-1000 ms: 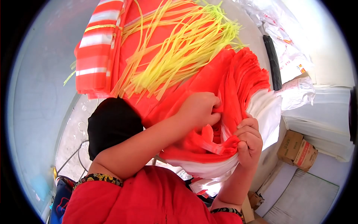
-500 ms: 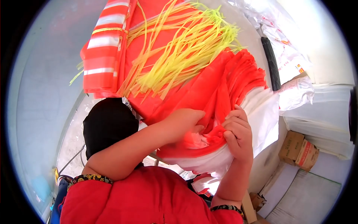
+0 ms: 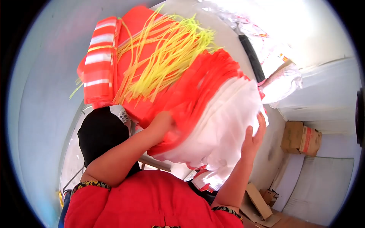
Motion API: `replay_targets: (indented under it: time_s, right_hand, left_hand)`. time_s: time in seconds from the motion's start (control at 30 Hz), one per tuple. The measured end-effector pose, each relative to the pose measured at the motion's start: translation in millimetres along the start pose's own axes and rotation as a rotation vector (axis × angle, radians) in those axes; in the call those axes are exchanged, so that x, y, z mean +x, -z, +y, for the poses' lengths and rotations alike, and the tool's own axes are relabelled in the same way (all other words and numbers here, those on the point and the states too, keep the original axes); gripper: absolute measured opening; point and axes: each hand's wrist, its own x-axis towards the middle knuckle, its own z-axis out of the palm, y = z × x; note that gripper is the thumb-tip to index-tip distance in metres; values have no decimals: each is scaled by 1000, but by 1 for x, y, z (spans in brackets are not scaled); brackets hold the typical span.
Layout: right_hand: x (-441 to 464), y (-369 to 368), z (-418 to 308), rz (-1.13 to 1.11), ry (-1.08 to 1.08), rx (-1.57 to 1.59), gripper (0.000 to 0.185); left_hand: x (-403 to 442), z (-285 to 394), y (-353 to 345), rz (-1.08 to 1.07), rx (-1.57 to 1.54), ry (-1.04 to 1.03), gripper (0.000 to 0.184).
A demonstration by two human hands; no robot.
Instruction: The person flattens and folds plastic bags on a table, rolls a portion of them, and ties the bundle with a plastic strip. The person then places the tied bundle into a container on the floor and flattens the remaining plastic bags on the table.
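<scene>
A fanned stack of thin red and white bags [image 3: 224,114] covers the middle of the view, its white part toward the right. At its lower left edge is my left hand [image 3: 164,124], blurred, with its fingers hidden against the red material. My right hand [image 3: 254,137] is beside the white part on the right, fingers apart and pointing up, with nothing held. Behind the stack, a bunch of yellow strips [image 3: 163,57] lies on red material. A folded red and white striped bundle [image 3: 99,62], tied with a yellow strip, lies at the left.
A black bar [image 3: 251,57] lies at the far right edge of the table, near white printed plastic bags [image 3: 283,81]. Cardboard boxes [image 3: 292,137] stand on the right. Black cloth [image 3: 102,135] is beside my left arm.
My right hand has let go of the red material and opened, moving slightly right. My left hand has moved left and down. The stack's gathered folds have spread out, showing more white. The view has shifted.
</scene>
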Motion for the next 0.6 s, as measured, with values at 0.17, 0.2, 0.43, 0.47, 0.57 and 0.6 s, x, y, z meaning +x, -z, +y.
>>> replay_targets:
  time_s: [0.17, 0.2, 0.43, 0.47, 0.57, 0.6]
  right_hand:
    - [-96, 35, 115, 140, -876, 277, 67]
    - [-107, 33, 113, 106, -961, 397, 68]
    - [-91, 11, 94, -60, -755, 547, 66]
    - [-87, 7, 101, -56, -701, 514, 65]
    - [-80, 0, 120, -82, -621, 440, 64]
    - [-71, 2, 117, -111, -633, 440, 64]
  left_hand:
    - [-11, 39, 3, -111, -682, 282, 35]
    - [-14, 45, 2, -133, -796, 323, 35]
    - [-39, 83, -25, -167, -1001, 399, 36]
    - [-40, 87, -30, -165, -1009, 399, 36]
    - [-52, 98, -54, -137, -1029, 408, 37]
    - [-56, 100, -62, -121, -1035, 409, 37]
